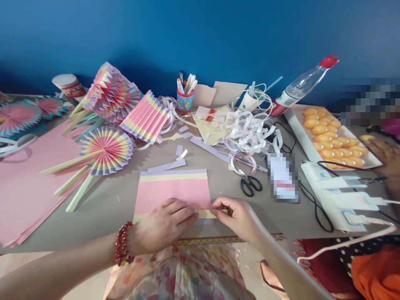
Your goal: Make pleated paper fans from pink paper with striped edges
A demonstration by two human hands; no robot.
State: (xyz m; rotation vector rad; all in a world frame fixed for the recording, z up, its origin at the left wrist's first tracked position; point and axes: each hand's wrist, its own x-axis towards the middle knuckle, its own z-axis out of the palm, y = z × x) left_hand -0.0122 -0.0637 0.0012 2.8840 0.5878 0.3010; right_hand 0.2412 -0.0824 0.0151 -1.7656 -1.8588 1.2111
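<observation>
A pink sheet of paper [175,189] with yellow and lilac bands along its far edge lies flat on the table before me. Across its near side runs a yellow paper strip [204,214], and a bit of lilac shows below it. My left hand [165,223], with a red bead bracelet at the wrist, lies flat on the sheet, fingertips on the strip. At the sheet's right edge my right hand [233,214] pinches the strip's end between thumb and forefinger. Black-handled scissors [251,186] and a roll of clear tape [243,163] lie beyond my right hand.
Pleated paper fans [106,150] and pink sheets [28,187] cover the left. Curled white strips [246,129] lie at the back, by a pen cup [185,100] and a leaning bottle [296,91]. A power strip [331,200] stands right, near another person's hand [389,160].
</observation>
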